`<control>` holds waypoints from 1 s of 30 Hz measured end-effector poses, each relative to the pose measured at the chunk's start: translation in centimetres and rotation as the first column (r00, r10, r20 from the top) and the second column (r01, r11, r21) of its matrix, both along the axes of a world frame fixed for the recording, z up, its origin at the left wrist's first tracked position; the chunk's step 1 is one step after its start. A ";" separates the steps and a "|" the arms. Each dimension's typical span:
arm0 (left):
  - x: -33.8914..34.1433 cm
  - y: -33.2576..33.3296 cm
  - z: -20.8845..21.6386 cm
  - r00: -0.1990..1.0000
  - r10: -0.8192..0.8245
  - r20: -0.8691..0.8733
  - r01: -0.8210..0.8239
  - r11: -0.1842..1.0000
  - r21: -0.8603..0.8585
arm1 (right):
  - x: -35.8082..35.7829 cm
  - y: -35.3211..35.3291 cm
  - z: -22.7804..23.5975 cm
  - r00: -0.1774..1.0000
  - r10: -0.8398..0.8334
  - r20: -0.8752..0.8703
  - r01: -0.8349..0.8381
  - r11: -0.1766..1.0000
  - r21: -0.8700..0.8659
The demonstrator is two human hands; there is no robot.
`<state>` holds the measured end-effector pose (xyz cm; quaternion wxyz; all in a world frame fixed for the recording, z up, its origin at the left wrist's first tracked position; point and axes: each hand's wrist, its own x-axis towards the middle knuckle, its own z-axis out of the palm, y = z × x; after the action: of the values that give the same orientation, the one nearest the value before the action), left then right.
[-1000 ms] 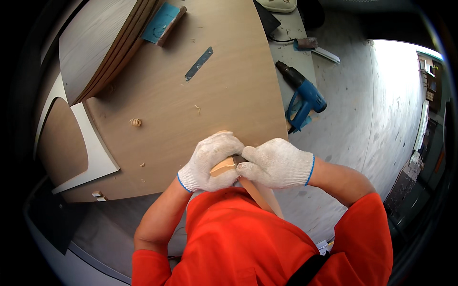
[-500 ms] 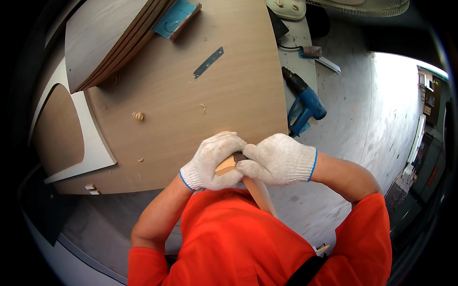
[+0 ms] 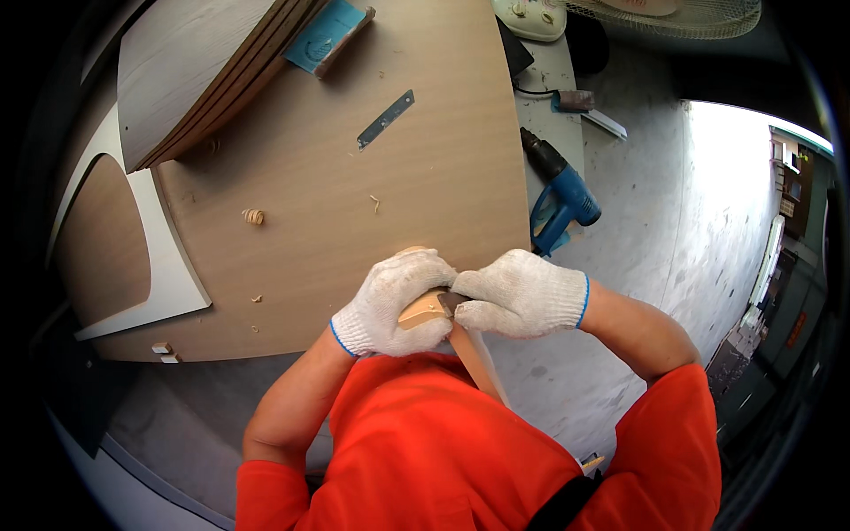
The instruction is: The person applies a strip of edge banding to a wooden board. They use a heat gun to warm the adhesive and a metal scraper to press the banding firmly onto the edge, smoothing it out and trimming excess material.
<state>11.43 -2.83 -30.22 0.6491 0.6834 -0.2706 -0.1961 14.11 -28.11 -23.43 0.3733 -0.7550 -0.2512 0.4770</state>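
Note:
Both my hands wear white knitted gloves with blue cuffs and meet at the table's near edge. My left hand [image 3: 398, 296] is closed around a pale wooden piece [image 3: 423, 309], whose end shows between thumb and fingers. Touching it, my right hand [image 3: 518, 296] pinches a small dark flat piece [image 3: 452, 303] between thumb and fingers; its exact kind is unclear. Below the hands a long tan wooden strip [image 3: 476, 361] with a pale side slants down toward my red shirt. My gloves hide where strip and wooden piece meet.
On the wooden table [image 3: 310, 283] lie a flat metal blade [image 3: 386, 119], curled shavings [image 3: 254, 217], a blue sanding block [image 3: 326, 37], stacked curved panels [image 3: 204, 71] and a white cut-out panel [image 3: 173, 257]. A blue heat gun [image 3: 564, 195] rests on the side surface at right.
My hands stay together in nearly the same place, the right shifting slightly against the wooden piece. More of the dark piece shows now. The whole view has shifted slightly.

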 end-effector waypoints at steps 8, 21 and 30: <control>-0.3 -0.1 -0.2 0.999 0.037 0.028 -0.037 0.999 0.011 | 0.9 0.9 0.5 0.993 0.093 0.072 -0.091 0.995 -0.034; -0.3 -0.1 0.1 0.998 0.050 -0.044 -0.049 0.999 0.008 | 2.3 2.5 0.9 0.971 0.225 0.077 -0.211 0.964 -0.160; -0.9 0.5 0.2 0.994 0.032 -0.108 -0.028 0.999 0.044 | -5.3 0.8 0.1 0.934 -0.315 0.169 0.302 0.948 0.097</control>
<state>10.55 -2.32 -30.01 0.6510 0.6893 -0.2203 -0.2291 8.77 -27.36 -23.36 0.4451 -0.8120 -0.1790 0.3325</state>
